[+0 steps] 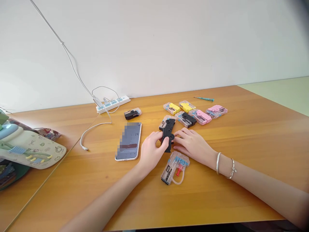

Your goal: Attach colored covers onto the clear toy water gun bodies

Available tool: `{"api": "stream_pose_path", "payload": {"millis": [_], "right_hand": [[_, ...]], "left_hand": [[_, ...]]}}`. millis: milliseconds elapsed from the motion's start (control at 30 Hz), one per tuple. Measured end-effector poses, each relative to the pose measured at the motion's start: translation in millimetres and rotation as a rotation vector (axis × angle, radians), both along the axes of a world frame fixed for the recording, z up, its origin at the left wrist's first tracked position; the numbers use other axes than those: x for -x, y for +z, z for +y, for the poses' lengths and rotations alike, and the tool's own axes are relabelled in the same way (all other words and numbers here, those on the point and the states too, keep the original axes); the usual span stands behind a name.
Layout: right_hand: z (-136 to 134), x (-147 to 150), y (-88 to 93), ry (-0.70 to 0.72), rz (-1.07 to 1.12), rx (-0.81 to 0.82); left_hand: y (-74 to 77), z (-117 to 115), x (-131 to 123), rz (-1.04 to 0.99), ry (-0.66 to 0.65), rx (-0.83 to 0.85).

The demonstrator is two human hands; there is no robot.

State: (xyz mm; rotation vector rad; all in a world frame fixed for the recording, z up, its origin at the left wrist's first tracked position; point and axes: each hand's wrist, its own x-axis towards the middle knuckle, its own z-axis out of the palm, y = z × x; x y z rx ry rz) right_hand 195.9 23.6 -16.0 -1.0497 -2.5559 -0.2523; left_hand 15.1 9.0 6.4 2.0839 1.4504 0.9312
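Observation:
My left hand (pixel 152 149) is closed on a black plastic piece (pixel 166 143), its thumb on top and its fingers at the far left side. My right hand (pixel 191 143) lies to the right, fingers loosely spread, their tips close to the black piece's right edge. Just beyond the piece is a clear-and-black mini water gun (pixel 167 121), partly covered by it. Nearer the front edge, a clear water gun (pixel 175 167) with a red trigger and blue parts lies flat on the wooden table (pixel 207 199).
Yellow (pixel 173 108), pink (pixel 201 116) and black (pixel 187 119) water guns lie behind my right hand, with a screwdriver (pixel 204 98) beyond. Another black one (pixel 132 113) is farther left. A phone (pixel 129 141), power strip (pixel 113 104), cable (pixel 93 128) and large bottle (pixel 41 149) occupy the left.

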Motion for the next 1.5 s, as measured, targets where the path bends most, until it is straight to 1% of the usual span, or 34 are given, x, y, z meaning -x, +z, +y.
{"api": "stream_pose_path", "payload": {"millis": [133, 200, 267, 400, 500, 600, 733, 833, 1000, 1300, 1400, 1500], "right_hand": [[0, 1, 0.1, -0.012, 0.006, -0.016], [-1, 2, 1.7, -0.019, 0.05, -0.009], [-3, 1, 4.9, -0.022, 0.167, 0.037], [-7, -2, 11.9, -0.024, 0.473, 0.151], [-9, -3, 12.9, -0.054, 0.553, 0.209], [-8, -3, 11.1, -0.069, 0.542, 0.247], [-6, -4, 9.7, -0.124, 0.516, 0.33], [-5, -5, 9.9, -0.121, 0.474, 0.364], [-6, -5, 9.5, -0.133, 0.405, 0.288], [-8, -4, 9.6, -0.158, 0.357, 0.189], [-8, -3, 10.1, -0.161, 0.341, 0.18], [-8, -3, 9.8, -0.159, 0.348, 0.206]], "left_hand": [[0.7, -1, -1, 0.011, -0.02, 0.001], [0.6, -1, -1, 0.03, -0.021, -0.004], [0.3, -1, -1, 0.04, -0.015, -0.014], [-0.5, 0, 1, 0.022, 0.009, -0.018], [-1.3, 0, 0, 0.025, 0.01, -0.007], [-2.4, -1, -1, 0.072, -0.005, -0.014], [-4.1, -1, -2, 0.145, -0.009, -0.056], [-5.4, -1, -2, 0.17, -0.023, -0.083], [-6.9, -1, -2, 0.215, -0.012, -0.118], [-3.2, -5, -5, 0.205, -0.007, -0.036], [-2.5, -6, -5, 0.194, -0.015, -0.023], [-2.8, -6, -5, 0.188, -0.026, -0.016]]}}
